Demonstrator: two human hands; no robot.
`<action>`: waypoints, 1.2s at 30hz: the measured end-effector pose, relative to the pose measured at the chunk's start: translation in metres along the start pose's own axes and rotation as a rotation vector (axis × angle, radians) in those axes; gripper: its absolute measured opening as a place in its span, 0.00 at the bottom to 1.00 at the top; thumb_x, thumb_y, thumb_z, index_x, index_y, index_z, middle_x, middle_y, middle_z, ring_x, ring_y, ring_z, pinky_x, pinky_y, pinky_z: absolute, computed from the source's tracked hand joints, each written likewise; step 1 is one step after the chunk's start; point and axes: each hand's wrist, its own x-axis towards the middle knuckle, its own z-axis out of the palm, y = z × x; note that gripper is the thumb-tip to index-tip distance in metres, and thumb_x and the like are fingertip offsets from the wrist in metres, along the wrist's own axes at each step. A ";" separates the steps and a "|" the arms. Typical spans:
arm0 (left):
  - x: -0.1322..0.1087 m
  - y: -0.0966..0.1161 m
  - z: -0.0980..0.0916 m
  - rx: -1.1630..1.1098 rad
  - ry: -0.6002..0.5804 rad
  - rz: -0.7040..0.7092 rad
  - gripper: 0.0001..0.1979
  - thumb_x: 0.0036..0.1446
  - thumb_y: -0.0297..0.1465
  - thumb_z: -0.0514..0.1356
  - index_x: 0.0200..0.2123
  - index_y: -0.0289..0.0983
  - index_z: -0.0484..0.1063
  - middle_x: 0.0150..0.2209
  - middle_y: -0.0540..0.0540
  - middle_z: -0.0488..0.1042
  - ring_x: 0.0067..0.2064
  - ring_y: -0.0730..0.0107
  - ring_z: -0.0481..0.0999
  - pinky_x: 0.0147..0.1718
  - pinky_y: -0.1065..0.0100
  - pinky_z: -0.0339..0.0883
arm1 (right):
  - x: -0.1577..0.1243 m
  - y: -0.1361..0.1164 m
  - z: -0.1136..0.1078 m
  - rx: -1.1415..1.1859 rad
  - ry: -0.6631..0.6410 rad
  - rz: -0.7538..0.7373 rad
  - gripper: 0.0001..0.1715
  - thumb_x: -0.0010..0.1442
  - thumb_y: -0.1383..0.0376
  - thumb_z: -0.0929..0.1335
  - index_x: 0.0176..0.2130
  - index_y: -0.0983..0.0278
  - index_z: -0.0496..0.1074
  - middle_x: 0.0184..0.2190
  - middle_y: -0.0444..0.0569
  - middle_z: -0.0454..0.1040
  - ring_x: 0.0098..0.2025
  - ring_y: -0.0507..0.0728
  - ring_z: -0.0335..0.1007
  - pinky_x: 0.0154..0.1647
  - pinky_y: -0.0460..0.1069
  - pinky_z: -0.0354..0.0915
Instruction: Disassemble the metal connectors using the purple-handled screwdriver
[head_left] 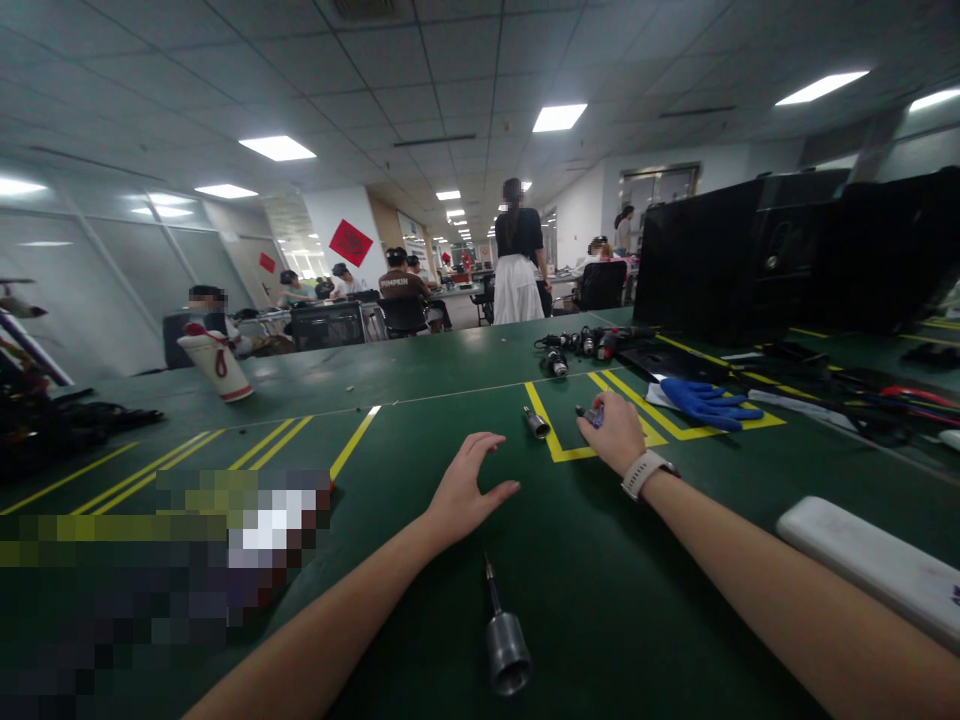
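Observation:
My left hand [469, 490] hovers over the green table, open, its thumb and fingers apart with nothing between them. My right hand [616, 436], a watch on its wrist, is closed around a small dark and purplish piece [595, 416] whose kind I cannot make out; the fingers partly hide it. To the left of that hand a short metal cylinder [536, 424] lies at the yellow tape. Nearest me rests a metal part [508, 645] with a hollow cylindrical end facing me and a thin pointed shaft aimed away.
Dark metal fittings [577, 346] lie farther back. Blue gloves [705, 402] and cables are to the right, beside a black computer case [720, 260]. A white bar-shaped object [870, 560] lies front right. At left stands a tilted paper cup [217, 365]. People sit and stand beyond the table.

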 end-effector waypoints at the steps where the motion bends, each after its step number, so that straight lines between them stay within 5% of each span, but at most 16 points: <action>1: 0.002 0.002 -0.004 -0.022 0.024 -0.005 0.22 0.51 0.35 0.61 0.50 0.39 0.62 0.50 0.42 0.65 0.50 0.60 0.67 0.48 0.57 0.63 | 0.000 -0.001 0.000 0.000 0.018 -0.007 0.11 0.48 0.64 0.68 0.33 0.64 0.65 0.32 0.53 0.69 0.36 0.63 0.64 0.34 0.54 0.61; 4: 0.010 0.020 -0.021 -0.142 -0.113 0.010 0.12 0.54 0.36 0.59 0.40 0.37 0.68 0.41 0.45 0.70 0.45 0.64 0.69 0.46 0.60 0.64 | -0.002 -0.004 0.000 0.007 0.068 -0.031 0.09 0.49 0.66 0.66 0.34 0.64 0.64 0.32 0.53 0.69 0.37 0.63 0.64 0.36 0.54 0.61; 6: 0.015 0.039 -0.036 -0.291 -0.464 0.080 0.10 0.54 0.37 0.58 0.37 0.37 0.70 0.37 0.47 0.72 0.41 0.66 0.71 0.43 0.64 0.65 | -0.003 -0.006 0.000 0.014 0.091 -0.050 0.07 0.50 0.68 0.65 0.34 0.64 0.64 0.32 0.53 0.68 0.37 0.62 0.64 0.37 0.54 0.61; 9: 0.017 0.073 -0.055 -0.320 -0.955 0.240 0.20 0.40 0.36 0.68 0.39 0.39 0.70 0.42 0.48 0.73 0.43 0.64 0.72 0.45 0.66 0.64 | -0.005 -0.009 0.000 0.024 0.110 -0.085 0.07 0.50 0.69 0.64 0.33 0.64 0.63 0.32 0.53 0.68 0.36 0.62 0.63 0.37 0.54 0.61; 11: 0.014 0.093 -0.061 -0.243 -1.163 0.371 0.28 0.31 0.33 0.72 0.39 0.39 0.70 0.42 0.48 0.73 0.43 0.62 0.72 0.44 0.67 0.64 | -0.006 -0.010 0.000 0.036 0.115 -0.112 0.07 0.49 0.70 0.64 0.33 0.64 0.63 0.32 0.53 0.67 0.36 0.62 0.63 0.38 0.55 0.61; 13: 0.008 0.108 -0.062 -0.070 -1.239 0.459 0.29 0.30 0.30 0.72 0.40 0.38 0.69 0.41 0.46 0.74 0.43 0.60 0.72 0.45 0.65 0.63 | -0.006 -0.011 0.000 0.051 0.120 -0.136 0.07 0.49 0.71 0.63 0.33 0.63 0.63 0.32 0.52 0.67 0.36 0.62 0.63 0.38 0.55 0.61; 19: -0.011 0.118 -0.046 0.363 -1.179 0.428 0.23 0.35 0.25 0.71 0.37 0.43 0.69 0.39 0.47 0.73 0.43 0.57 0.72 0.36 0.62 0.62 | -0.010 -0.014 -0.002 0.126 0.134 -0.169 0.08 0.49 0.73 0.63 0.33 0.63 0.63 0.32 0.52 0.66 0.36 0.62 0.63 0.38 0.56 0.62; 24: -0.003 0.101 -0.042 0.387 -1.060 0.439 0.17 0.41 0.25 0.68 0.36 0.41 0.69 0.39 0.48 0.73 0.40 0.61 0.72 0.35 0.64 0.61 | -0.019 -0.031 -0.003 0.238 0.119 -0.192 0.08 0.50 0.72 0.63 0.34 0.63 0.62 0.32 0.52 0.66 0.36 0.61 0.63 0.37 0.56 0.63; 28: 0.007 0.069 -0.038 0.307 -0.849 0.262 0.16 0.46 0.25 0.64 0.39 0.41 0.66 0.40 0.49 0.71 0.42 0.63 0.70 0.42 0.64 0.61 | -0.034 -0.052 0.000 0.336 0.077 -0.236 0.07 0.51 0.72 0.63 0.33 0.62 0.61 0.32 0.50 0.67 0.36 0.60 0.64 0.38 0.55 0.63; 33: 0.006 0.020 -0.016 0.214 -0.429 -0.055 0.13 0.50 0.28 0.60 0.40 0.38 0.64 0.41 0.47 0.70 0.44 0.63 0.68 0.45 0.61 0.61 | -0.056 -0.075 -0.003 0.425 -0.005 -0.322 0.07 0.52 0.72 0.63 0.34 0.62 0.61 0.33 0.49 0.68 0.37 0.59 0.64 0.39 0.54 0.62; 36: 0.001 0.008 -0.002 0.258 -0.293 -0.064 0.07 0.55 0.29 0.55 0.39 0.39 0.64 0.40 0.47 0.70 0.43 0.64 0.68 0.48 0.58 0.58 | -0.066 -0.081 -0.006 0.459 -0.073 -0.384 0.09 0.51 0.73 0.63 0.34 0.62 0.62 0.33 0.49 0.68 0.37 0.59 0.64 0.38 0.53 0.62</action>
